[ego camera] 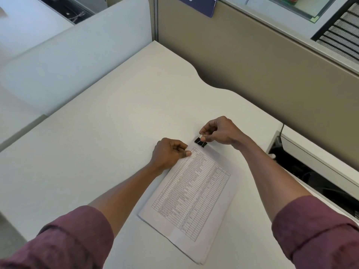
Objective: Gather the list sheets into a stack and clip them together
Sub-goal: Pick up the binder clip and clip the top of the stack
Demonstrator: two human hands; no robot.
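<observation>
A stack of printed list sheets (194,193) lies at an angle on the white desk (108,133), its edges roughly even. A black binder clip (200,142) sits at the stack's far edge. My right hand (221,133) pinches the clip's wire handles between thumb and fingers. My left hand (169,153) is curled at the stack's far left corner, thumb pressing down on the top sheet. Whether the clip's jaws bite the paper is too small to tell.
A tan partition wall (252,55) rises behind the desk and a pale divider (77,55) stands at the left. To the right, past the desk edge, a dark gap (310,175) holds cables. A blue sign (198,4) hangs on the partition.
</observation>
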